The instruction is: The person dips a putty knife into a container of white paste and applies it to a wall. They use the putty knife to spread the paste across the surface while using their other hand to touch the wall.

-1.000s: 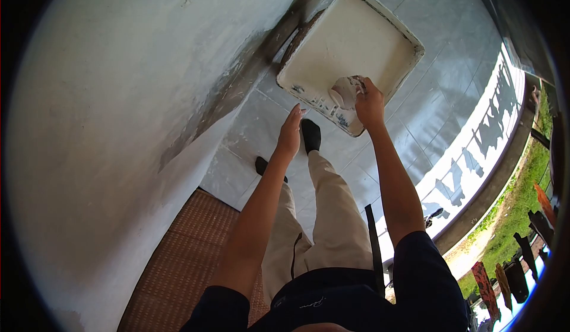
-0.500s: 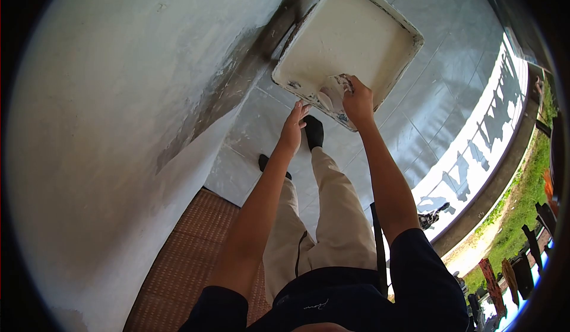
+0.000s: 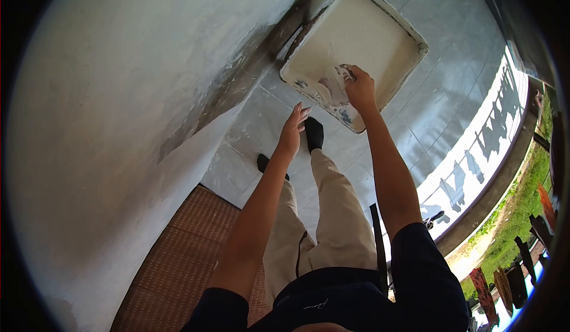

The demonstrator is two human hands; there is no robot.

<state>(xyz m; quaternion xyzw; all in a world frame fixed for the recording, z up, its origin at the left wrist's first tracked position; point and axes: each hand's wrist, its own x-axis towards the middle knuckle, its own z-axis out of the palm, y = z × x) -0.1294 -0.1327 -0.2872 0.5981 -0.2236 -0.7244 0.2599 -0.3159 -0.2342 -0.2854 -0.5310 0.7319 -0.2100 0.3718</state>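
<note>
My right hand grips a flat, broad-ended tool smeared with cream-coloured coating. The tool is at the near end of a large square tray, low over the pale liquid in it. Short of the tray's near left rim, my left hand holds nothing, with its fingers stretched out and slightly apart. Grey and dark smears mark the tray's near corner and rim.
A pale, patchy wall rises on the left, with a dark, rough band near its base. Grey tiles lie around the tray. A brown woven mat lies by the wall. Sunlight and grass show at the right.
My right hand and the tool have shifted slightly up over the tray, away from its near rim. The tray sits a little lower in view; my left hand stays open.
</note>
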